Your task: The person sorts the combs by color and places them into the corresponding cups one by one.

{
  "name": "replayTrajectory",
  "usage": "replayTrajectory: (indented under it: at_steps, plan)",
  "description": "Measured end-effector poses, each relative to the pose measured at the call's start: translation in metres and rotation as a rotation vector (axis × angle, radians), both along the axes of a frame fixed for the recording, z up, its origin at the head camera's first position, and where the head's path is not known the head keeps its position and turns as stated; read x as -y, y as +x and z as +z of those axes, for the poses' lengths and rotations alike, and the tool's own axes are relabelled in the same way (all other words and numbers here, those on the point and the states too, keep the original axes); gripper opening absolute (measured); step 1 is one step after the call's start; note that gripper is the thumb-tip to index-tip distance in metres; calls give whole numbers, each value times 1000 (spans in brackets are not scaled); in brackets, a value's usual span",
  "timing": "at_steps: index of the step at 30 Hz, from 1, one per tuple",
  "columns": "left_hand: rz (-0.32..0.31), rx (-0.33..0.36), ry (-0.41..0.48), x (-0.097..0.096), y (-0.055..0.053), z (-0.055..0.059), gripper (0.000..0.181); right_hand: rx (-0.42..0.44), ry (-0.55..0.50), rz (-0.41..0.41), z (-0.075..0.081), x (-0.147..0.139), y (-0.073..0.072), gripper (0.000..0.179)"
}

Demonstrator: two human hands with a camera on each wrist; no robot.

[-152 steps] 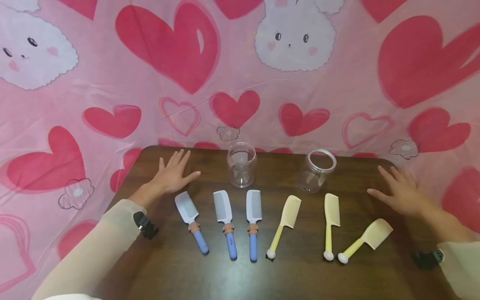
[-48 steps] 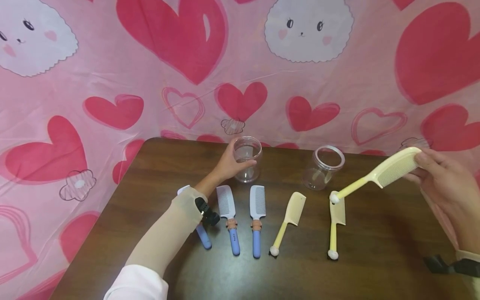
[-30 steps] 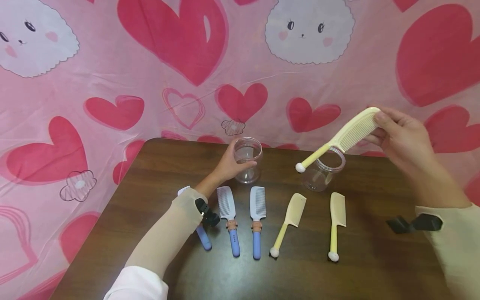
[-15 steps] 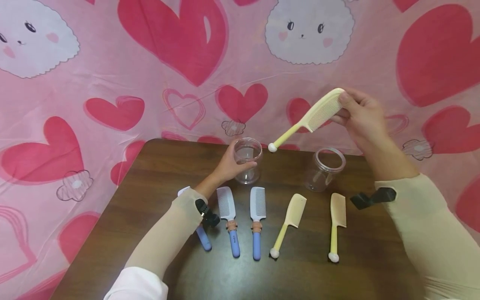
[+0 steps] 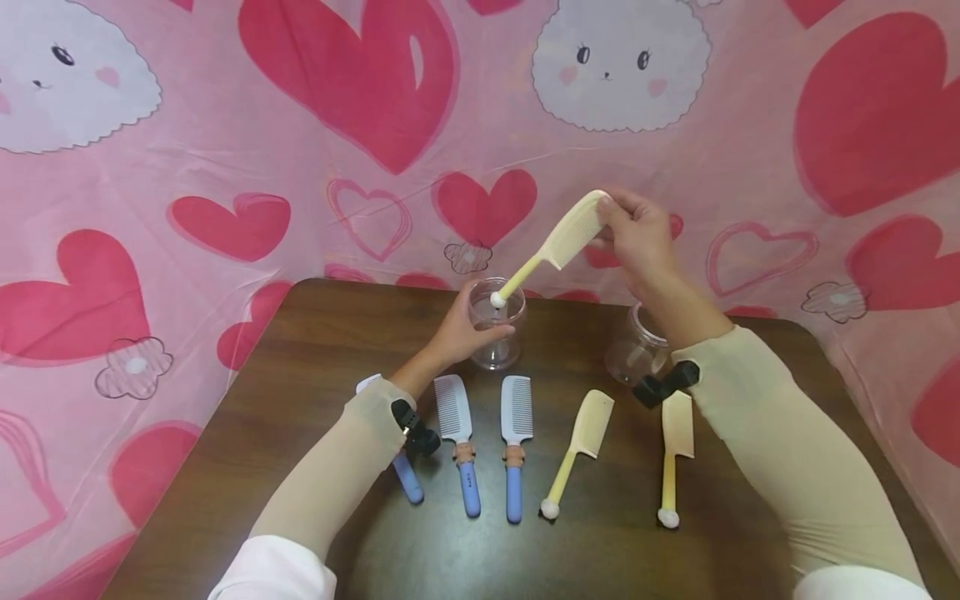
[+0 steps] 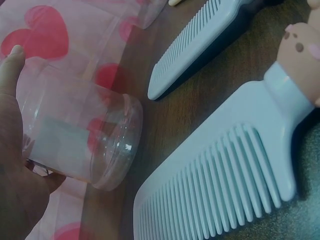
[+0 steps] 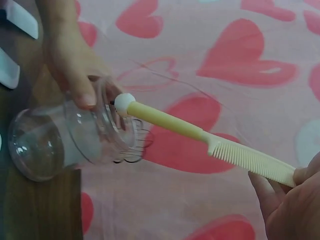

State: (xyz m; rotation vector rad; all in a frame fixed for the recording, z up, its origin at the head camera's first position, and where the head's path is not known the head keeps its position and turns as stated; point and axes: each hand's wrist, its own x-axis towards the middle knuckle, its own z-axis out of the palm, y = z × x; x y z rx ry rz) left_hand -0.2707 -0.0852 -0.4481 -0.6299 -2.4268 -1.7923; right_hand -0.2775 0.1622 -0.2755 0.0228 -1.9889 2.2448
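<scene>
My left hand [image 5: 459,329] grips the left clear jar [image 5: 497,354] near its rim, thumb across the front and fingers behind. The jar stands upright on the table. My right hand [image 5: 637,237] pinches a yellow comb [image 5: 573,229] by the end of its toothed head. The comb slants down to the left, handle lowest. In the right wrist view, the white ball at the end of the comb's handle [image 7: 165,120] is right at the jar's mouth. Through the left wrist view, the jar [image 6: 75,135] shows see-through walls beside my thumb.
A second clear jar [image 5: 630,358] stands to the right, partly behind my right wrist. Two yellow combs [image 5: 588,425] [image 5: 677,429] lie in front. Three blue combs [image 5: 453,408] [image 5: 516,408] [image 5: 408,479] lie to the left, one partly under my left forearm. A heart-printed cloth [image 5: 360,233] hangs behind the table.
My right hand has picked the rightmost yellow comb up off the table and carried it left to the left jar's mouth. Earlier, my left hand moved from the table onto that jar.
</scene>
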Motion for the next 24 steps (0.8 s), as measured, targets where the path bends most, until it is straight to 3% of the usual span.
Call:
replayTrajectory:
  at_steps: [14, 24]
  plan:
    - [-28, -10, 48, 0, -1, -2, 89, 71, 146, 48, -36, 40, -3, 38]
    - [-43, -2, 57, 2, -2, -2, 88, 78, 260, 29, -56, 55, -3, 36]
